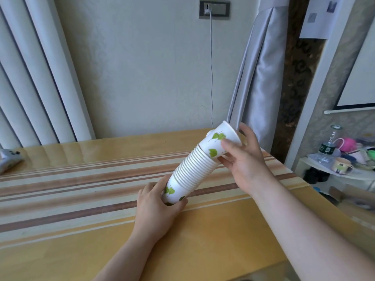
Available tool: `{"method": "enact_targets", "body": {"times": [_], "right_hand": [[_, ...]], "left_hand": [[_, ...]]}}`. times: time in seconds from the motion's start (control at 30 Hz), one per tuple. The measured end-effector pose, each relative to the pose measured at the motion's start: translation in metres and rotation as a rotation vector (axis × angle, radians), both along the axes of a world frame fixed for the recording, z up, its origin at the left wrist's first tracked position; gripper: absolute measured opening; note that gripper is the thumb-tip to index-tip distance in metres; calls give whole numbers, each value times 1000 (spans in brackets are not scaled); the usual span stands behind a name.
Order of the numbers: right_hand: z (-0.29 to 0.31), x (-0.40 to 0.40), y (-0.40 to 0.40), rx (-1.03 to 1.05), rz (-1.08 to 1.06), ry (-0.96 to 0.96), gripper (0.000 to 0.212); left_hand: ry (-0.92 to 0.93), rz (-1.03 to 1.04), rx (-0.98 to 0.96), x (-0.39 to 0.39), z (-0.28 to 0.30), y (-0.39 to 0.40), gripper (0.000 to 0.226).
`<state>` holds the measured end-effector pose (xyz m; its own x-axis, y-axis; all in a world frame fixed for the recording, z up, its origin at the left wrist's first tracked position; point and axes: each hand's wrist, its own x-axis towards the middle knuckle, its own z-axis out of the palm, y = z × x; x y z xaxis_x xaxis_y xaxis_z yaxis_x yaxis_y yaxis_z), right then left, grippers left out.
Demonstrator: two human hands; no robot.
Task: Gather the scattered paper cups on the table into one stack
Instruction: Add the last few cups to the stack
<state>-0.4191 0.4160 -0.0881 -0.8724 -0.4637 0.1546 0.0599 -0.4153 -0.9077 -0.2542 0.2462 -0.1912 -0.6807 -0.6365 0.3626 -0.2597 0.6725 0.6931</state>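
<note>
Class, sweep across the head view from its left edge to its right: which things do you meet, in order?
Grey object at the table's edge → left hand → stack of paper cups → right hand → plastic bottle → pink ball.

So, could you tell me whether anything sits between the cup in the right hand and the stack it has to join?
Nothing visible does. The right hand holds the top cup already at the stack's upper end, and the left hand grips its base.
</note>
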Motion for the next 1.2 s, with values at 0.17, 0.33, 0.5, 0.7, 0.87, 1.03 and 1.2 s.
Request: {"method": "enact_targets", "body": {"times": [0.17,0.33,0.5,0.7,0.87,1.03,1.2], "right_hand": [[-9,-7,-7,187,52,212,96],[-16,-38,-27,132,116,120,49],[-49,-119,-74,663,-390,315,52],[-73,-188,-125,1037,-323,263,73],[-79,-192,-125,1070,-256,313,84],[-74,-162,-89,1065,-198,382,88],[-85,-124,-37,1038,-131,321,62]], "left_hand": [[23,19,2,-1,-3,-2,70],[90,55,37,-4,-6,-4,66],[143,61,33,-7,-8,-3,65],[93,71,-6,-10,-11,-4,64],[102,67,32,-10,-13,-5,65],[92,44,61,-8,-11,-5,62],[67,44,56,-6,-7,-4,52]]}}
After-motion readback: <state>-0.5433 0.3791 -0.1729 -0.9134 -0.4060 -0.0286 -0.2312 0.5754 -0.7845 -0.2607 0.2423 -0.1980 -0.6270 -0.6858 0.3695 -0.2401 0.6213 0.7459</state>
